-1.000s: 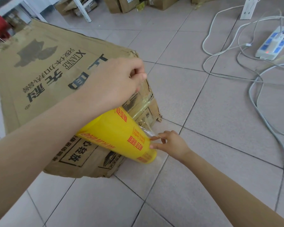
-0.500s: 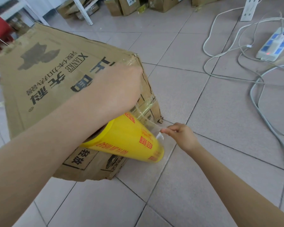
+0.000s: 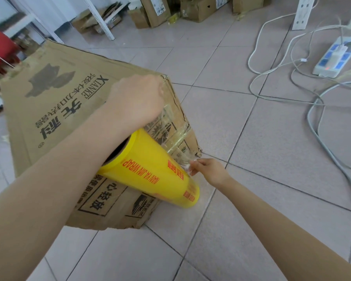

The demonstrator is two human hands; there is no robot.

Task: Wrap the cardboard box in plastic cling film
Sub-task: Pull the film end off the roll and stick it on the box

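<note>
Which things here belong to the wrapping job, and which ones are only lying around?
For the job: box, yellow roll, film stretched down the box corner, left hand holding it there, right hand pinching its end.
Lying about: power strip, cables, small boxes at the back.

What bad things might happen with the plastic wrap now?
1. The right hand pinches the film with fingertips only; it may slip or tear.
2. The film looks bunched below the left hand and could stick to itself.
3. Neither hand seems to grip the roll leaning on the box; it might slide away.
</note>
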